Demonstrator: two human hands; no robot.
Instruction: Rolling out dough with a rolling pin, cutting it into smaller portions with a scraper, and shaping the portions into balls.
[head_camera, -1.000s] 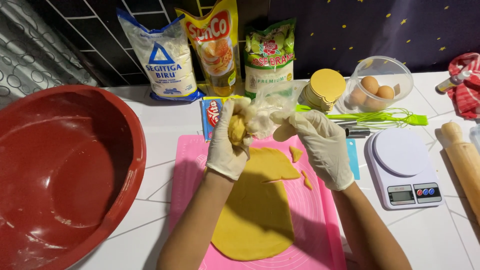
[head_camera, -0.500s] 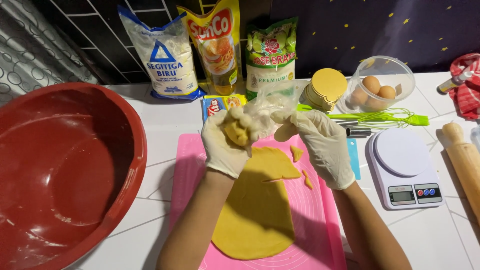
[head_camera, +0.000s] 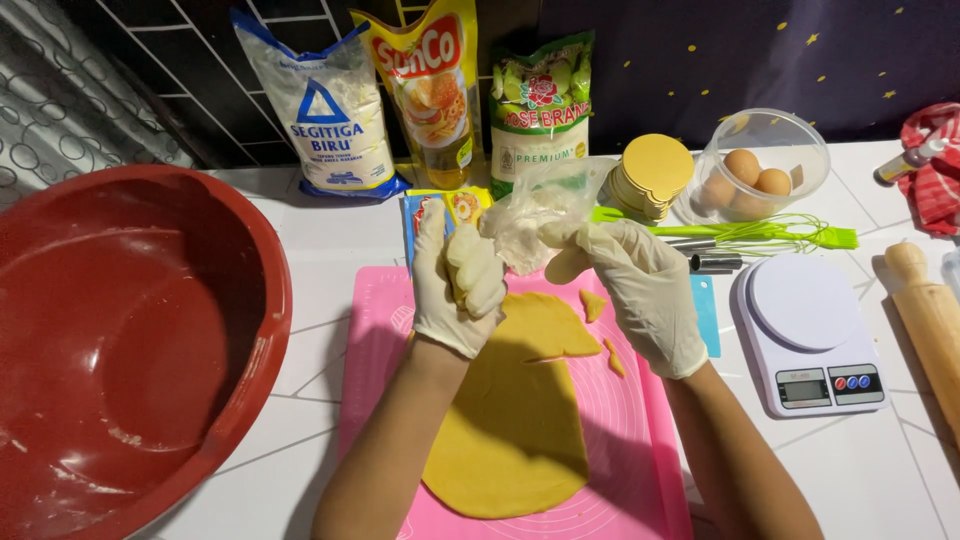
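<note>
A lump of yellow dough (head_camera: 462, 290), barely visible, is clenched in the gloved left hand (head_camera: 455, 285) above the rolled dough sheet (head_camera: 515, 410). The right hand (head_camera: 640, 290) pinches a clear plastic bag (head_camera: 535, 215) over the pink mat's (head_camera: 620, 440) far edge. Free room lies between the mat and the red basin (head_camera: 130, 340); the scale (head_camera: 810, 335) crowds the right.

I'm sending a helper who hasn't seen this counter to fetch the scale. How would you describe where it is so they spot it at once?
Start at the pink mat in the middle of the white counter. Just right of it, past the right hand, lies the scale, below the green whisk. It is the only flat white slab with a round platform and a small display, unlike the wooden rolling pin beside it.
</note>
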